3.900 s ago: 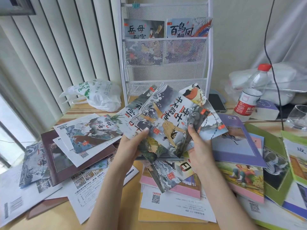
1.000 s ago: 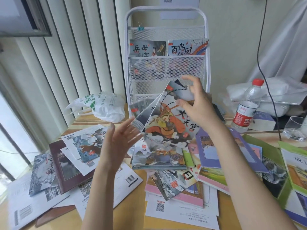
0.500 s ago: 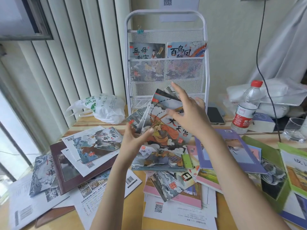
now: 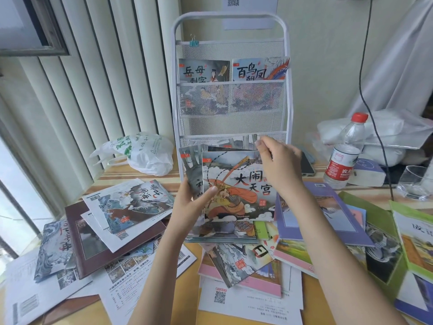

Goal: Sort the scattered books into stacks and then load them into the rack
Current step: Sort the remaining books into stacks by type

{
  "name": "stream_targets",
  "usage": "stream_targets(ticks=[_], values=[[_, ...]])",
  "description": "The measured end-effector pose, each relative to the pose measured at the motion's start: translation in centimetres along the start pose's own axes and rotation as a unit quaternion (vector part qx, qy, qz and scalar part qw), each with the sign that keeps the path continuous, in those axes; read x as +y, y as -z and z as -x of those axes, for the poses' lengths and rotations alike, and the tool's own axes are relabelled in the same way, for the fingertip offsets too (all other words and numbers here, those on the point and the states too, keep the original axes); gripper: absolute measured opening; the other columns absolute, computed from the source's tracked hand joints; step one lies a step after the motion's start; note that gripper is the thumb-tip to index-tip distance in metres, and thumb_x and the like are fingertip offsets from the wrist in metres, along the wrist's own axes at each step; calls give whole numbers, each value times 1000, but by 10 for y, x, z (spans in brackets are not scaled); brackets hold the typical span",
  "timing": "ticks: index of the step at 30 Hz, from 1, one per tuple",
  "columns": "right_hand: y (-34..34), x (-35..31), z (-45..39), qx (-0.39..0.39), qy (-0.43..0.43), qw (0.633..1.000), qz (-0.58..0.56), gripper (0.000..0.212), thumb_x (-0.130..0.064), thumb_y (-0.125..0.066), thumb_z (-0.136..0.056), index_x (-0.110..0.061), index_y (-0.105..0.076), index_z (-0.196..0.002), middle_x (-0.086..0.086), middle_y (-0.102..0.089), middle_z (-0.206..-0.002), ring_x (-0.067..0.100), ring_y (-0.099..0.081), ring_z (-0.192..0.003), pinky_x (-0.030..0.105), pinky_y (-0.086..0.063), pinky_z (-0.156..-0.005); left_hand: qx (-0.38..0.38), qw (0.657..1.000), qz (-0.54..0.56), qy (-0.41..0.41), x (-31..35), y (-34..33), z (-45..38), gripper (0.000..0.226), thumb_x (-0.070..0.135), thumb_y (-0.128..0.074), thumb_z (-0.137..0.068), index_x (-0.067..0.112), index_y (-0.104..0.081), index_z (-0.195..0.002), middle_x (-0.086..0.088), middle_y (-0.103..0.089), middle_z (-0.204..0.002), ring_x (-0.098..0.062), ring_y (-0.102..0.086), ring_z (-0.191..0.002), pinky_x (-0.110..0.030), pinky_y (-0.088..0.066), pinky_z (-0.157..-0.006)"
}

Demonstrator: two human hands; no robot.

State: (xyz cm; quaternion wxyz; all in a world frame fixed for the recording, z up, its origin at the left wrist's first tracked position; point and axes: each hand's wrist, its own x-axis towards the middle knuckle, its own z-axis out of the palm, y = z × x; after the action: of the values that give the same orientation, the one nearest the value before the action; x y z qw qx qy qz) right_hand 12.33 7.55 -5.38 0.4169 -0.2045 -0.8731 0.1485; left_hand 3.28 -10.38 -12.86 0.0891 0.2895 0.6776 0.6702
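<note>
Head view: the left hand (image 4: 191, 202) grips a small stack (image 4: 232, 184) of books by its left edge, thumb across the front cover, held upright above the bench's middle before the rack (image 4: 230, 109). The right hand (image 4: 277, 164) pinches the stack's top right corner. Best to square the edges now, tapping them level, before sliding them into the lower pocket.

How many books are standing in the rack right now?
2. Both stand in the white rack's top pocket: one book on the left, one on the right. Lower pockets partly hidden by the hands.
</note>
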Motion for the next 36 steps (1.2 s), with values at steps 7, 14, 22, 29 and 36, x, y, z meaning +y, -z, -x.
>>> stream_targets(ticks=[7, 14, 22, 29, 36], values=[[-3, -4, -5, 55, -10, 998, -36, 21, -26, -41, -100, -24, -47, -81, -12, -35, -52, 18, -37, -60, 53, -30, -101, -30, 999, -23, 2, -5, -12, 3, 26, 27, -71, -82, 11, -50, -81, 6, -45, -66, -2, -43, -55, -10, -38, -54], [3, -10, -14, 133, 30, 986, -93, 21, -21, -47, -97, -9, -65, -93, -10, -54, -65, 15, -38, -66, 40, -36, -80, -40, 998, -53, -3, -11, -11, -2, 28, 24, -66, -87, 3, -49, -82, -4, -43, -65, -11, -41, -57, -18, -37, -52], [8, -16, -33, 126, 88, 984, -89, 23, -24, -48, -97, -15, -68, -98, -14, -59, -70, 17, -42, -74, 32, -26, -72, -46, 998, -44, -4, -9, -12, -1, 20, 17, -64, -89, 9, -50, -78, 13, -47, -54, -4, -44, -52, -19, -39, -55], [-2, -7, -23, 111, -83, 944, -299, 25, -20, -35, -102, -15, -45, -80, -8, -36, -63, 0, -31, -51, 20, -24, -50, -42, 999, -22, 13, -11, -10, 2, 38, 27, -65, -88, -5, -46, -80, -9, -41, -70, -19, -38, -65, -32, -33, -62], [-15, 8, -3, 59, -258, 858, -441, 27, -29, -35, -102, -12, -56, -99, 14, -56, -99, 3, -44, -81, 25, -36, -80, -40, 999, 20, 27, -9, -11, 4, 30, 24, -64, -89, -3, -56, -99, -27, -66, -98, -34, -64, -87, -43, -52, -78]])
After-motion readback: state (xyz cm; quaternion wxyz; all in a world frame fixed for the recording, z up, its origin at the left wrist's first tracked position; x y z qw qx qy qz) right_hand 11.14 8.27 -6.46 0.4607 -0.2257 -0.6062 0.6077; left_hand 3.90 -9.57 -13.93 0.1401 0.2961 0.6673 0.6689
